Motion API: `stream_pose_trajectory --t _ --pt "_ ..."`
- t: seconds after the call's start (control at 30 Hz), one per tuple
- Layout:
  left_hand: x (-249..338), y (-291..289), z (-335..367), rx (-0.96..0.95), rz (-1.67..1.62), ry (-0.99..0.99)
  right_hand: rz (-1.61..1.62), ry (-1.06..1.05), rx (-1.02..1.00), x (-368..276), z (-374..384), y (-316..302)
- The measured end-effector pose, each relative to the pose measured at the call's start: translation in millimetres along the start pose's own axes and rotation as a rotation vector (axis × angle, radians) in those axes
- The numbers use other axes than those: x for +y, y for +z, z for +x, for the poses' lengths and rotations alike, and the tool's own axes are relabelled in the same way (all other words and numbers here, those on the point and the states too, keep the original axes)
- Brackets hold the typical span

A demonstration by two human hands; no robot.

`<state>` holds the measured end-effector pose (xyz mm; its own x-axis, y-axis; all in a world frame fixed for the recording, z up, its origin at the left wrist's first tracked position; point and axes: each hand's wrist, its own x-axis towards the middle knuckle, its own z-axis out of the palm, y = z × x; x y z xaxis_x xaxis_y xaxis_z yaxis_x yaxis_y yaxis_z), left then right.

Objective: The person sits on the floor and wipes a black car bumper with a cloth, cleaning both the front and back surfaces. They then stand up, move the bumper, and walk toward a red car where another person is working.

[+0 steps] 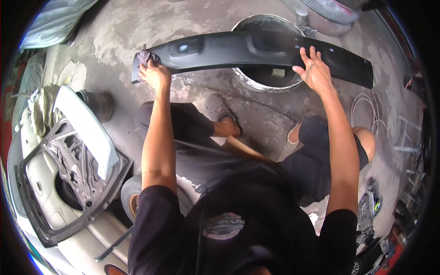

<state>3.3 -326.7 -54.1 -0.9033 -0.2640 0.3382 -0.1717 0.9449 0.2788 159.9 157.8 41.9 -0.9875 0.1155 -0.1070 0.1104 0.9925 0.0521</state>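
Observation:
A long, curved black car panel, shaped like a spoiler (224,51), lies crosswise in front of me over a round drum (262,88). My left hand (157,76) is at the panel's left end, its fingers closed on a crumpled greyish-purple rag (145,56) pressed to the surface. Toward the right part of the panel, my right hand (317,74) rests with fingers spread flat on top and the thumb near the close edge. Two recesses and a few pale spots show on the black surface. The drum's mouth is partly hidden under the panel.
On the left, a pale car body part (85,128) leans on a grey door-like frame (68,160). A tyre (132,195) is beside my left elbow. A coiled hose (364,110) lies on the stained concrete floor at right. A small can (301,17) stands behind the drum.

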Motion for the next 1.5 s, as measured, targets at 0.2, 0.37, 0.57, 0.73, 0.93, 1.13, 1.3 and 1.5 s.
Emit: stream_pose_trajectory --t 0.2,0.37,0.57,0.73,0.93,1.13,1.3,1.5 --pt "148.9 -18.1 -146.8 0.052 -0.486 0.352 -0.028 0.03 -0.024 -0.8 0.4 9.9" --pt "253.2 -79.7 -193.5 -0.48 -0.872 0.374 0.131 0.013 -0.067 10.8 -6.6 -9.8" --pt "304.6 -124.2 -183.4 -1.051 -1.71 0.003 1.556 -0.075 0.432 -32.7 -57.3 -28.1" --pt "304.4 -108.8 -132.9 -1.14 -1.391 0.348 1.768 0.224 0.585 -20.0 -35.2 -2.6" --pt "285.9 -6.8 -40.0 -0.341 -0.669 0.787 0.571 0.229 0.684 -51.3 16.8 6.2" --pt "276.6 26.3 -44.2 -0.274 -0.529 0.856 0.358 0.124 0.573 -22.0 38.3 58.2" --pt "282.3 12.9 -45.9 -0.259 -0.496 0.897 0.179 0.291 0.694 106.9 43.1 66.3" --pt "286.3 17.0 -46.8 -0.326 -0.409 0.821 0.125 0.666 0.616 251.8 22.4 80.0"
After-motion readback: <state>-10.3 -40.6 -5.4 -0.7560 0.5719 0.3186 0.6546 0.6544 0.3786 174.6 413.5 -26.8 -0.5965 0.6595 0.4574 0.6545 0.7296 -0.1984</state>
